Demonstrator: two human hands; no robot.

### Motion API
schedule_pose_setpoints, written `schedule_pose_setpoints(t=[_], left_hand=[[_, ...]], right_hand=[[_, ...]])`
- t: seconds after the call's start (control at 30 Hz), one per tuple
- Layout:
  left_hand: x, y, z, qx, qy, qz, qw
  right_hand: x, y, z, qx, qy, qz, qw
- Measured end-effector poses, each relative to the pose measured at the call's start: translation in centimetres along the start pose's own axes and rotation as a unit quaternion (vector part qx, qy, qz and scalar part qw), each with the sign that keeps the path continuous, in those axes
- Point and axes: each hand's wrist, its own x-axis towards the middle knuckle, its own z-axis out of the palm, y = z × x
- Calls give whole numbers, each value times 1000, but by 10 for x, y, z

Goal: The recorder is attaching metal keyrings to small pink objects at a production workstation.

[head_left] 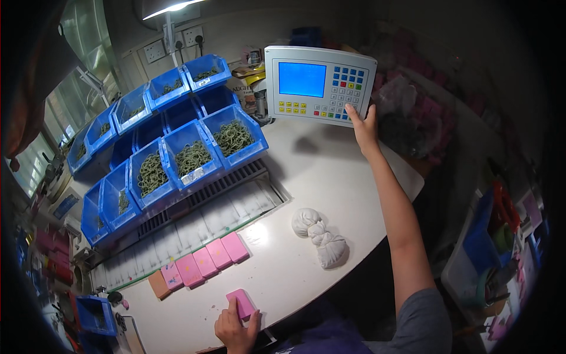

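My left hand (237,331) is at the table's near edge, its index finger and thumb on opposite sides of a flat pink block (240,300). The other fingers are curled. Reaching far forward, my right hand (364,127) grips the lower right corner of a grey control panel (321,84), thumb on its keypad and fingers partly hidden behind the edge. The panel has a lit blue screen and coloured keys. Beyond my left hand lies a slanted row of pink blocks (203,261), with an orange-brown block (158,285) at its left end.
Blue bins (200,171) in tiers stand at the back left, several holding greenish rings. A white tied cloth bundle (319,237) rests on the white table (283,277). A lamp (171,7) shines above. Crowded shelves (466,265) stand at the right.
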Motion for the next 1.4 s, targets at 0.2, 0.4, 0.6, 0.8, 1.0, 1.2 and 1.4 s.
schedule_pose_setpoints(t=[0.2,0.4,0.6,0.8,1.0,1.2,1.4], left_hand=[[0,-2,1,-7,11,9,1000],[1,-2,4,-9,11,16,1000],[1,-2,5,-9,2,14,1000],[0,-2,8,-5,-3,17,1000],[0,0,3,-9,4,15,1000],[-5,-1,1,-9,-4,5,1000],[-9,-2,-6,-5,-17,-25,1000]], right_hand=[[-2,-10,4,-16,-18,19,1000],[1,-3,2,-7,-15,15,1000],[0,-2,1,1,-12,23,1000],[2,4,-2,-3,-6,25,1000],[4,6,7,-6,-1,40,999],[6,5,19,-5,-4,45,999],[15,9,41,-14,10,54,998]])
